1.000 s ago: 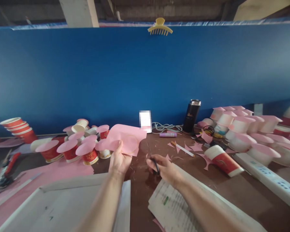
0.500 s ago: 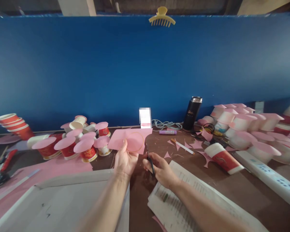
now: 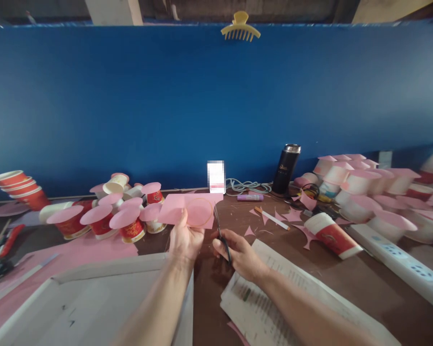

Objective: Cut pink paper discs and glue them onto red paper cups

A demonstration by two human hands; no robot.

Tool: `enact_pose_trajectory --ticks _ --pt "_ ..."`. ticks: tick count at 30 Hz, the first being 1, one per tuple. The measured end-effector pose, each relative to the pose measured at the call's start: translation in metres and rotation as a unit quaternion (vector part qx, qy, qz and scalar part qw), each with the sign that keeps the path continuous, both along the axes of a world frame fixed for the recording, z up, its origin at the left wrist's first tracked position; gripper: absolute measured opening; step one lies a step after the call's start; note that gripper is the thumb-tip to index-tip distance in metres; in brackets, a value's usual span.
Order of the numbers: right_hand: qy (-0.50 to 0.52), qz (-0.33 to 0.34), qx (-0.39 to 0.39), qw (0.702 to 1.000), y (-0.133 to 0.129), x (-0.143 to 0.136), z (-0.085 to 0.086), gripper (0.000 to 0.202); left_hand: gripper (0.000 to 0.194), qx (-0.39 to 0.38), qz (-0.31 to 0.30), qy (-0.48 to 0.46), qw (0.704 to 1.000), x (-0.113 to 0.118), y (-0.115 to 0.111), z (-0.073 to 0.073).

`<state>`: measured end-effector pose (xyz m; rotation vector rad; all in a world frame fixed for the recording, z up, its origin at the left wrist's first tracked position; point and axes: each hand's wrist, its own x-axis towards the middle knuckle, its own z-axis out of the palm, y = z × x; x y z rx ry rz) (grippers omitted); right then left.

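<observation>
A piece of pink paper (image 3: 171,204) with a round outline drawn on it is pinched in my left hand (image 3: 186,240), thumb on top and fingers underneath. My right hand (image 3: 240,252) is closed on black-handled scissors (image 3: 225,249), whose blades point up and away beside the paper's right edge. Whether the blades touch the paper is hard to tell. Printed sheets (image 3: 252,298) lie beneath my right forearm.
Red cups with pink discs (image 3: 100,215) stand at the left, near a white box (image 3: 94,298). Toward the right are a black flask (image 3: 286,168), a lying cup stack (image 3: 334,236), a power strip (image 3: 400,259), paper scraps (image 3: 294,215) and many pink-topped cups (image 3: 361,182).
The pink paper and my left hand have shifted slightly left. The scissors' blades now show more fully beside the paper's edge; my right hand has hardly moved.
</observation>
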<state>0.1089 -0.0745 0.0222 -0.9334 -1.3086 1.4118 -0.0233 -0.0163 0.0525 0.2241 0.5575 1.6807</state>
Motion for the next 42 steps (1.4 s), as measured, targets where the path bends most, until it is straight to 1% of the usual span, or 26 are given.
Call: enact_pose_trajectory --ticks 3,5,7,9,10,12,14,18,23,29,33,35,39,40,42 --pt "0.007 -0.011 0.01 1.0 0.0 0.001 0.0 0.033 0.028 -0.014 0.004 0.059 0.998 0.001 -0.007 -0.007" --pt "0.006 -0.017 0.012 1.0 0.001 0.002 0.0 0.032 0.028 -0.002 0.004 0.095 0.995 0.0 -0.015 -0.009" --pt "0.002 -0.019 0.019 1.0 0.001 0.003 0.001 0.032 0.033 0.004 0.01 0.135 0.991 0.001 -0.022 -0.006" --pt "-0.005 -0.023 0.027 0.999 0.0 0.003 0.003 0.034 0.036 -0.002 0.015 0.164 0.986 0.003 -0.027 0.001" --pt "-0.007 -0.027 0.03 0.999 0.0 0.003 0.004 0.035 0.035 -0.008 0.009 0.177 0.984 0.004 -0.028 0.005" --pt "-0.009 -0.036 0.029 0.999 0.0 0.002 0.005 0.038 0.026 -0.019 -0.013 0.195 0.981 0.007 -0.03 0.011" --pt "-0.007 -0.04 0.02 0.999 0.0 0.001 0.006 0.04 0.019 -0.023 -0.034 0.184 0.982 0.01 -0.03 0.013" --pt "-0.002 -0.038 0.019 0.999 -0.001 0.001 0.008 0.042 0.018 -0.001 -0.049 0.14 0.989 0.011 -0.03 0.009" --pt "-0.008 -0.044 0.034 0.998 0.0 0.0 0.007 0.042 0.017 -0.014 -0.037 0.159 0.986 0.009 -0.027 0.003" --pt "-0.016 -0.039 0.028 0.999 0.002 0.001 0.002 0.038 0.019 -0.047 -0.037 0.179 0.982 0.008 -0.02 0.001" --pt "0.0 -0.037 0.03 0.999 0.002 0.002 -0.001 0.036 0.015 -0.026 -0.036 0.207 0.977 0.007 -0.021 -0.001" --pt "-0.006 -0.042 0.026 0.999 0.002 0.002 0.0 0.037 0.016 -0.022 -0.039 0.198 0.979 0.008 -0.021 0.0" --pt "-0.024 -0.052 0.029 0.998 0.001 0.001 0.002 0.039 0.025 -0.043 -0.034 0.137 0.989 0.01 -0.021 0.003" --pt "-0.024 -0.052 0.029 0.998 0.001 0.001 0.003 0.039 0.026 -0.041 -0.032 0.134 0.99 0.01 -0.021 0.003" --pt "-0.018 -0.051 0.027 0.998 0.001 0.001 0.003 0.038 0.023 -0.035 -0.03 0.157 0.986 0.009 -0.021 0.003"
